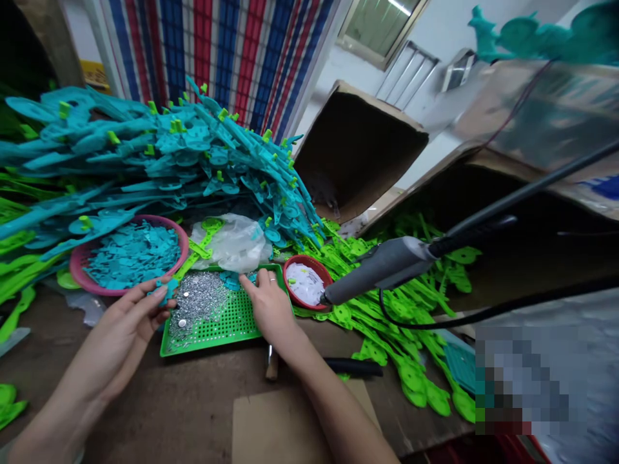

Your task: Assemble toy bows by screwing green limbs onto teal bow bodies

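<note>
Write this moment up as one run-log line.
left hand: holding small teal piece | right hand: over green tray, grip unclear | tray: silvery metal bits | beside tray: red bowl

We can't read any text, brand, number or sign in this view. Nearest we get: a yellow patch [95,75] at back left, too small and blurred for us to make out, and a blue mark [605,187] at the right edge, which we can't resolve into letters.

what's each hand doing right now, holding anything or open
Left hand: closed, fingers pinching a small teal piece.
Right hand: fingers down at the green tray; cannot tell whether they grip anything.
</note>
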`<act>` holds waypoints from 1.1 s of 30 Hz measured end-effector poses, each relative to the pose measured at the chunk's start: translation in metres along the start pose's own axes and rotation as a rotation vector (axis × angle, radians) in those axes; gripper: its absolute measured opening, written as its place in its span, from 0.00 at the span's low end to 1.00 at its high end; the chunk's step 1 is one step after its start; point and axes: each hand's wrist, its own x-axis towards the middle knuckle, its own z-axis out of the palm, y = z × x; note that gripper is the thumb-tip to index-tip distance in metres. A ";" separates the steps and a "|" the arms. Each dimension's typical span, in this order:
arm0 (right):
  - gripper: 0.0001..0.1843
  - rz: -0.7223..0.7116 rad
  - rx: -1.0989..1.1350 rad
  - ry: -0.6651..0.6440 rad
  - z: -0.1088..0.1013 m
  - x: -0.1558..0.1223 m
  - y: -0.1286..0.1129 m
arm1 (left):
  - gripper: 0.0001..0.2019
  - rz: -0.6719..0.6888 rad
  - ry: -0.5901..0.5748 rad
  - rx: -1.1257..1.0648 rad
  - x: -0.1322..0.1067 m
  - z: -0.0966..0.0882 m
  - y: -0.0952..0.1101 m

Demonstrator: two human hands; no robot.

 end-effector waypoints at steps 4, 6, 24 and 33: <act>0.26 -0.006 0.046 -0.009 -0.001 0.002 -0.002 | 0.17 0.000 0.003 0.007 -0.001 0.002 -0.001; 0.28 -0.018 0.078 0.008 0.000 0.004 -0.002 | 0.15 -0.002 -0.004 0.007 -0.001 0.003 -0.001; 0.09 0.106 0.932 0.477 0.004 -0.003 -0.011 | 0.23 0.116 -0.126 0.412 -0.006 0.009 -0.006; 0.07 -0.089 1.137 0.702 -0.017 -0.019 -0.027 | 0.09 0.987 -0.032 0.833 -0.035 -0.009 -0.018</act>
